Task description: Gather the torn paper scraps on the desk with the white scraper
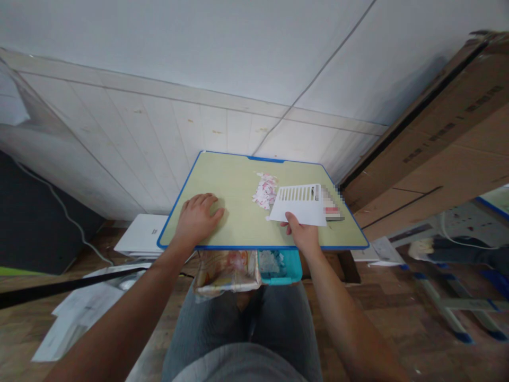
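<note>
My left hand (200,216) rests palm down on the left part of a small pale-yellow table (234,212) with a blue rim, its fingers loosely spread and nothing in them. Between thumb and fingers of my right hand (300,232) is a white card (299,209) with a row of slots cut along its far side. The card is held above the right half of the tabletop. Just left of it lies a small heap of pink and white paper scraps (264,191). Behind the card's right edge is a pixelated, unreadable item (333,206).
Under the table's front edge are a plastic-lined bin (228,278) and a turquoise box (292,268) with pale contents. Large cardboard boxes (433,132) lean at the right. A white box (141,236) and loose papers (89,297) lie at the left. The wall (222,124) stands behind.
</note>
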{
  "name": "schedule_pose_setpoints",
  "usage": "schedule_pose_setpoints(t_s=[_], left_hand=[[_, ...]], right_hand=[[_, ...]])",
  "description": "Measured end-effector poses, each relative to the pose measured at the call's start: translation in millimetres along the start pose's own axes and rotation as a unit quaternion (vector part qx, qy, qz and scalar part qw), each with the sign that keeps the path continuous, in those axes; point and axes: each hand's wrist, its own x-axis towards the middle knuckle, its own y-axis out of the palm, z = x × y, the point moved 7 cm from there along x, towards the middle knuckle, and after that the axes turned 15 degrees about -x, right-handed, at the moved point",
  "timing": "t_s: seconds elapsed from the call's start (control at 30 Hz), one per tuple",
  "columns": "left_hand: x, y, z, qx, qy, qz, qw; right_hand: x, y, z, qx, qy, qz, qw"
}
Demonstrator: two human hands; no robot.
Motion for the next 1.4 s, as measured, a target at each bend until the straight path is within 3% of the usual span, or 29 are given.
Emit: schedule_pose_setpoints(t_s=[0.3,0.73,1.13,1.4], left_hand=[[0,0,-1,-0.006,0.002,-0.005,1.0],[0,1,-1,0.006,0.007,0.0,1.0],[0,2,2,0.0,0.008,-0.006,1.0],[0,1,1,-0.001,0.004,0.002,1.0]], right_hand=[[-10,-23,-15,-0.001,0.029,-0.008,1.0],[-28,-50,-24,-0.036,0.058,0.04,0.997],[-29,-51,-32,0.036,0.086,0.032,0.995],[-30,-49,-32,0.019,0.077,0.053,0.995]])
